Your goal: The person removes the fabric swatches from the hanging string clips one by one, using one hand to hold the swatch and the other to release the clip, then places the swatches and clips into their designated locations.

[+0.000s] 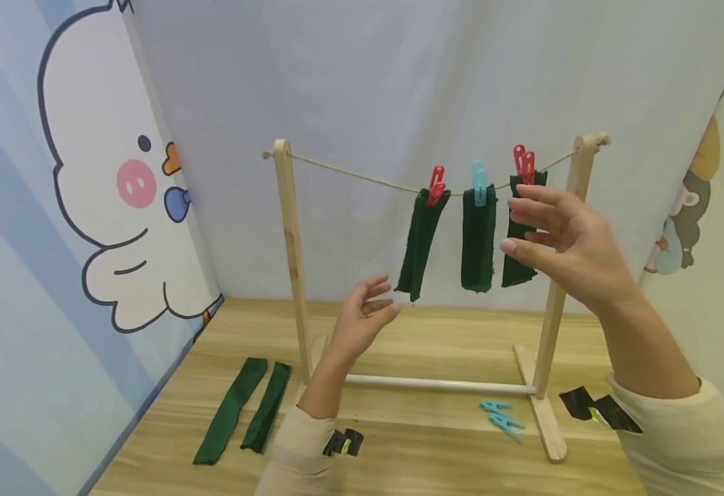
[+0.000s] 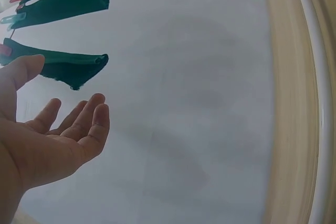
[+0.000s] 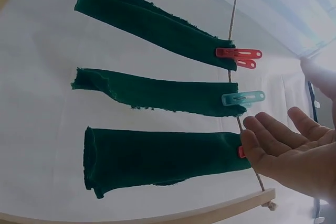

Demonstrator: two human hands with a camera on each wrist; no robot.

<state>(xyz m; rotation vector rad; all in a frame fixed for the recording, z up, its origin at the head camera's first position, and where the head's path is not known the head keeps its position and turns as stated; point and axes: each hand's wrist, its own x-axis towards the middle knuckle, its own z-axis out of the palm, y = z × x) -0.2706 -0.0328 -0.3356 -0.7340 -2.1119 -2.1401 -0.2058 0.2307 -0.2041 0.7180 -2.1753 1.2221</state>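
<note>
Three dark green cloth strips hang from a rope [image 1: 349,171]. A red clothespin [image 1: 436,188] clips the left strip [image 1: 420,251], a light blue clothespin [image 1: 479,184] the middle strip [image 1: 478,248], and another red clothespin [image 1: 527,165] the right strip [image 1: 516,270]. My right hand [image 1: 575,241] is raised in front of the right strip, fingers spread and gently bent, partly covering it. In the right wrist view, nothing is held in that hand [image 3: 299,156]. My left hand [image 1: 364,317] hovers just left of the left strip's lower end; the left wrist view shows its palm [image 2: 58,148] bare.
Two wooden posts [image 1: 291,255] bear the rope, joined low down by a white rod [image 1: 436,384]. Two more green strips [image 1: 231,413] lie on the wooden table [image 1: 423,455] at left. Light blue clothespins [image 1: 503,420] lie by the right foot [image 1: 547,430].
</note>
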